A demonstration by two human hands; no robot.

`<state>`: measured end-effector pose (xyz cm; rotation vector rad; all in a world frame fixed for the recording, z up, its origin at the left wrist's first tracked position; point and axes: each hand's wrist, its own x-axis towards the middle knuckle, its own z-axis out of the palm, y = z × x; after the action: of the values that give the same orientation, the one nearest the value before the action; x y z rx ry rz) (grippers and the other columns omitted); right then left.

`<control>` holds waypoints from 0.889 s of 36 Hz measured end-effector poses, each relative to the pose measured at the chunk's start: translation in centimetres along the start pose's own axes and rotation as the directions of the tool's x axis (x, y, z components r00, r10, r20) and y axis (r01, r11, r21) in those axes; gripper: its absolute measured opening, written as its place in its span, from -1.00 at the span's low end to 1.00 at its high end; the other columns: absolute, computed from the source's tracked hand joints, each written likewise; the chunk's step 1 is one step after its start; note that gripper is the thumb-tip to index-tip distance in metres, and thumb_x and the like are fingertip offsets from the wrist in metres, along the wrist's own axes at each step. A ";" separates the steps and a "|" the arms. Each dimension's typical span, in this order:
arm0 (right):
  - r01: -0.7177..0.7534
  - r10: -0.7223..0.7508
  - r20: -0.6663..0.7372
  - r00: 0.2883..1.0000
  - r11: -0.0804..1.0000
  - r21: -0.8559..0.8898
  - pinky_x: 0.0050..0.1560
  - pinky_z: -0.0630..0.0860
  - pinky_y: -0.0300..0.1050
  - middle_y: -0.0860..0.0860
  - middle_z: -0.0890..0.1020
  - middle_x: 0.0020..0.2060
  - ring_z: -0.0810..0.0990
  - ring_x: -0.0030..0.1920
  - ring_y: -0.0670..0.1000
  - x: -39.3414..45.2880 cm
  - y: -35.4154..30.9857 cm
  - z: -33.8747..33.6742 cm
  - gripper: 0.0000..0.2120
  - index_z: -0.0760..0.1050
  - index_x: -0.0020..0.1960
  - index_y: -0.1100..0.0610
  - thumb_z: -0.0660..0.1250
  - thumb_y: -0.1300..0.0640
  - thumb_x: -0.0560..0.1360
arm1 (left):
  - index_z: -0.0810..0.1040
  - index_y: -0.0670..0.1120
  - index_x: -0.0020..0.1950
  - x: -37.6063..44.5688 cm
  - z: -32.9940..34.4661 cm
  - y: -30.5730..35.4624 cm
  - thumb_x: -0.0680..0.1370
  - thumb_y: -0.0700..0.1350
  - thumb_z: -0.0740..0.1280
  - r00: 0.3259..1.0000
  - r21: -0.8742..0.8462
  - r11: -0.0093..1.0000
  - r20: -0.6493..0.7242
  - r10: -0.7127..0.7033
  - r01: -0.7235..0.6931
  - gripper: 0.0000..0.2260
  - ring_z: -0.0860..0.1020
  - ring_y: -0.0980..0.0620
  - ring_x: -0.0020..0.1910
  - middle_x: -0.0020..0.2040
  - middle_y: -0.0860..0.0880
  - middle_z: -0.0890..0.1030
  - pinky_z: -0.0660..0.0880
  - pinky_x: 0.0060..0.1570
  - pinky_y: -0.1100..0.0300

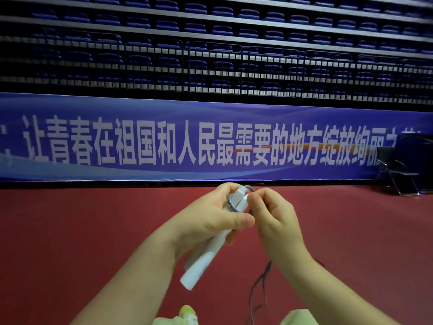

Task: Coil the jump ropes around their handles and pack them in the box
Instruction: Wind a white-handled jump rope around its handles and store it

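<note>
Left hand [210,221] gripping white handles [206,259], banner [210,139] reading 让青春在祖国和人民最需要的地方

Head-worn wide view, forward and down, close over red floor [93,231].

The left hand [206,221] grips white handles [203,259] while the right hand [274,221] pinches grey rope [260,285] at their top.

Blue banner [210,139], folding chair [396,170], red floor [93,231].
</note>
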<state>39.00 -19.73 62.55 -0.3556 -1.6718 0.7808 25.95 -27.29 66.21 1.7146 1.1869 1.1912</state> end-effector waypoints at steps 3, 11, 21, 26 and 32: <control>0.028 -0.029 -0.020 0.999 0.998 -0.049 -0.29 0.50 -0.04 0.01 0.61 -0.36 0.57 -0.34 0.00 0.1 -0.3 0.0 -0.65 0.48 -0.29 0.05 0.20 -0.22 0.40 | 0.46 0.02 0.22 -0.4 0.0 -0.1 0.48 -0.23 0.41 0.999 -0.052 0.998 0.044 -0.015 0.018 -0.64 0.56 0.05 -0.32 -0.26 0.01 0.60 0.52 -0.29 0.18; 0.004 -0.013 -0.056 0.998 0.986 -0.166 -0.36 0.42 -0.27 -0.05 0.55 -0.43 0.49 -0.41 -0.14 0.9 1.1 -1.6 -0.71 0.46 -0.30 0.14 0.29 0.08 0.58 | 0.40 -0.19 0.17 0.1 1.1 -1.6 0.53 -0.10 0.36 0.977 -0.276 0.943 0.152 -0.149 0.186 -0.70 0.53 0.06 -0.41 -0.31 -0.02 0.55 0.55 -0.35 0.14; -0.034 0.042 0.025 0.999 0.962 -0.271 -0.43 0.20 -0.14 0.20 0.48 -0.47 0.31 -0.48 -0.10 0.7 1.5 -1.6 -0.33 0.43 -0.32 0.31 -0.02 -0.26 0.55 | 0.44 0.03 0.22 2.1 2.9 -1.9 0.44 0.21 0.28 0.994 -0.137 0.990 -0.109 -0.021 0.005 -0.57 0.43 0.04 -0.43 -0.37 -0.04 0.44 0.44 -0.46 0.20; -0.055 0.089 0.097 0.991 0.950 -0.308 -0.42 0.15 -0.22 -0.10 0.36 -0.60 0.27 -0.52 -0.13 1.8 0.6 -1.4 -0.40 0.40 -0.51 0.01 -0.01 -0.06 0.67 | 0.47 0.04 0.15 2.4 2.4 -2.2 0.40 0.25 0.28 0.985 -0.186 0.982 -0.172 -0.002 -0.031 -0.57 0.42 0.06 -0.45 -0.25 -0.14 0.49 0.42 -0.48 0.23; -0.143 0.253 0.331 0.909 0.935 -0.324 -0.37 0.20 -0.16 -0.11 0.30 -0.49 0.23 -0.47 -0.11 2.0 -0.5 -1.8 -0.46 0.35 -0.25 0.19 -0.09 -0.21 0.60 | 0.46 0.02 0.10 2.0 0.5 -2.3 0.41 0.24 0.27 0.970 -0.241 0.969 -0.241 -0.017 -0.043 -0.60 0.39 0.05 -0.55 -0.42 -0.05 0.42 0.38 -0.54 0.25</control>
<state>40.32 -18.32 64.52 -0.6282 -2.1408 0.7839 26.05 -24.71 64.52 1.4247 1.1148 1.5215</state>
